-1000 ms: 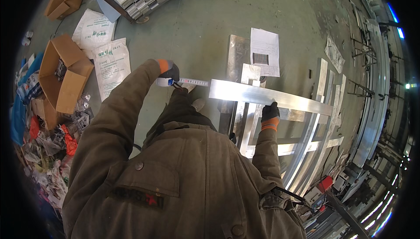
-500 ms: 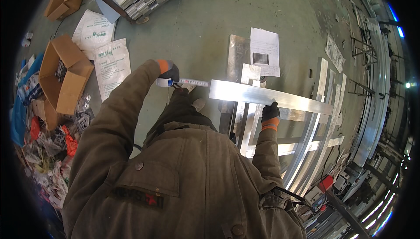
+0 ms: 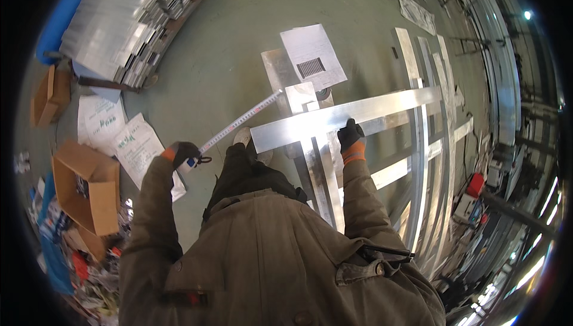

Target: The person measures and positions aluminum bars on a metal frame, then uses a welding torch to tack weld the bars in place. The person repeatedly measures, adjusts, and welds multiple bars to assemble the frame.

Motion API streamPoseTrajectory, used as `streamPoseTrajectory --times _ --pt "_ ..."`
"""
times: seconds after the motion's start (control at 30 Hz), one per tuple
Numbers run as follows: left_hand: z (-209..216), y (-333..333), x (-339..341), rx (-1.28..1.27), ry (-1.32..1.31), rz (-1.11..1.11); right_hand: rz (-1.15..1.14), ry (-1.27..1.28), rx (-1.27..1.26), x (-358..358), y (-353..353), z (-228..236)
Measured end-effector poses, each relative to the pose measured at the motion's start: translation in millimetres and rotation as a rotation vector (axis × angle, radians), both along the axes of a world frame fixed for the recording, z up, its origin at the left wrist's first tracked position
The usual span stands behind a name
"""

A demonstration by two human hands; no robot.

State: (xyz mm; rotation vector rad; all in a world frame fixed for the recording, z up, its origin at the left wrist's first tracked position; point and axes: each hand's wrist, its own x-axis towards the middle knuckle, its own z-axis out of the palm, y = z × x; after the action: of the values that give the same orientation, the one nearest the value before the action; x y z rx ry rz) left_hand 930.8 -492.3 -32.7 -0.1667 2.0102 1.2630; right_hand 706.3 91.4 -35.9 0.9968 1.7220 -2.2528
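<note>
Now the tape measure (image 3: 239, 124) shows as a thin pale blade with fine marks, running from the left hand (image 3: 184, 154) at nine o'clock up toward one o'clock, its far end at the metal plate (image 3: 280, 72). That gloved hand is closed round the tape's case. The right hand (image 3: 350, 138) grips the bright aluminium frame (image 3: 334, 120) lying on the floor (image 3: 227, 45). Compared with a second ago, the left hand sits farther out and the blade is longer.

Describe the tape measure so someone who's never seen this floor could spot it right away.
Start at the shiny metal frame lying on the green floor. From its near left corner a thin pale strip runs down-left to the gloved left hand: that is the tape measure. Unlike the broad silver bars, it is narrow and marked with ticks.
</note>
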Motion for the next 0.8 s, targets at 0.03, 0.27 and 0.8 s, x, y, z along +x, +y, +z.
streamPoseTrajectory --times 0.03,0.27,0.8 --pt "8 3 2 0.101 -0.138 0.244 0.004 0.015 -0.008 1 -1 1" --pt "39 57 -40 0.486 -0.257 0.601 -0.071 -0.006 -0.015 4 -6 9" --pt "81 162 -118 0.462 -0.25 0.501 -0.107 -0.038 0.132 2 -20 25"
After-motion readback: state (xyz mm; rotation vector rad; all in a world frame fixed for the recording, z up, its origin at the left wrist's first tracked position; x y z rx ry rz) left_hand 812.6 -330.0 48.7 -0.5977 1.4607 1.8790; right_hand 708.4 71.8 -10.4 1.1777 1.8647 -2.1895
